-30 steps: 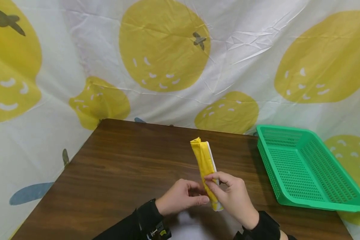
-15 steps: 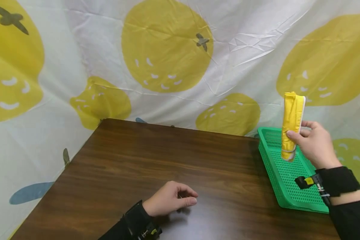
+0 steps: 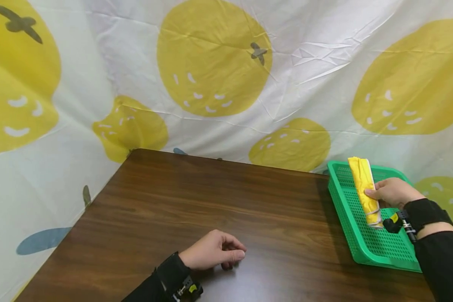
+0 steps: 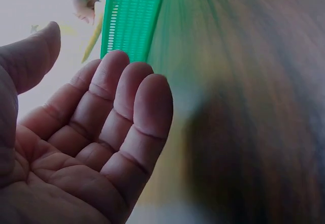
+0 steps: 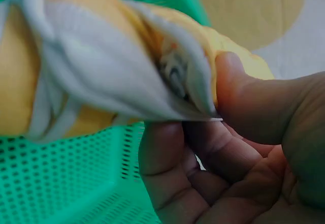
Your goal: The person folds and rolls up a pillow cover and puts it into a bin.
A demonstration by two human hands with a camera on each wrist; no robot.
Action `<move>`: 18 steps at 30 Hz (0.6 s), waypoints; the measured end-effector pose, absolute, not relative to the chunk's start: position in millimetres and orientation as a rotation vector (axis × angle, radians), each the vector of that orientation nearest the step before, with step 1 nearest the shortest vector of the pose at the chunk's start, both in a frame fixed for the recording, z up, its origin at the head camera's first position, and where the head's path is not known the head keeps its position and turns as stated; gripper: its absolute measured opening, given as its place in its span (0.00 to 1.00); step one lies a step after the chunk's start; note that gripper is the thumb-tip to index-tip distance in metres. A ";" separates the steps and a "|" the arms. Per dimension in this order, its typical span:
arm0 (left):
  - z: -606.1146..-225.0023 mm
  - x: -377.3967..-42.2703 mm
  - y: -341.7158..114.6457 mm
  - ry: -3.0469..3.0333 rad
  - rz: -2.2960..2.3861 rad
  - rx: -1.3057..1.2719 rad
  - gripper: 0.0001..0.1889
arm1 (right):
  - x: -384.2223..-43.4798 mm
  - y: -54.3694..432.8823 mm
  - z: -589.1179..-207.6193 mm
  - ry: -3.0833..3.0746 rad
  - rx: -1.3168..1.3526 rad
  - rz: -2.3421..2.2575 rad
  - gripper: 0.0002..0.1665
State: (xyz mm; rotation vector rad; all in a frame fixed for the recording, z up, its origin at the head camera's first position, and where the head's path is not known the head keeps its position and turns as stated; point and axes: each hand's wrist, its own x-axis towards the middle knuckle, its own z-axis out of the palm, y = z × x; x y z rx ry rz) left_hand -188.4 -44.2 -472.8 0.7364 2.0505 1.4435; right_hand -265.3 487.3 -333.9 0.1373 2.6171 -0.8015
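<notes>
A long, narrow bundle of folded yellow cloth with white edging is in my right hand. Thumb and fingers pinch its right edge, and it hangs tilted over the green plastic basket. Close up in the right wrist view, the yellow cloth shows pale trim and a thin band round one end; what lies inside its fold is too blurred to tell. My left hand rests low over the table with loosely bent fingers. In the left wrist view the palm of the left hand holds nothing.
The brown wooden table spreads to the left of the basket, which stands at the table's right side. A white curtain printed with yellow fruit hangs behind and along the left.
My right hand has carried the yellow cloth from the table's front middle to the right, over the basket, then lowered it. The left hand has let go and drawn slightly left.
</notes>
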 end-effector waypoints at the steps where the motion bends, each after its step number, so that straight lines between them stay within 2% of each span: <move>1: -474.0 -189.1 -44.5 2.046 1.438 0.729 0.15 | -266.1 487.5 -338.5 2.599 0.140 -0.817 0.31; 7: -480.7 -193.3 -46.8 2.016 1.435 0.669 0.14 | -266.7 485.4 -352.1 2.578 0.136 -0.832 0.32; 18: -490.1 -196.4 -49.0 2.009 1.499 0.603 0.14 | -265.9 483.5 -371.9 2.515 0.176 -0.907 0.23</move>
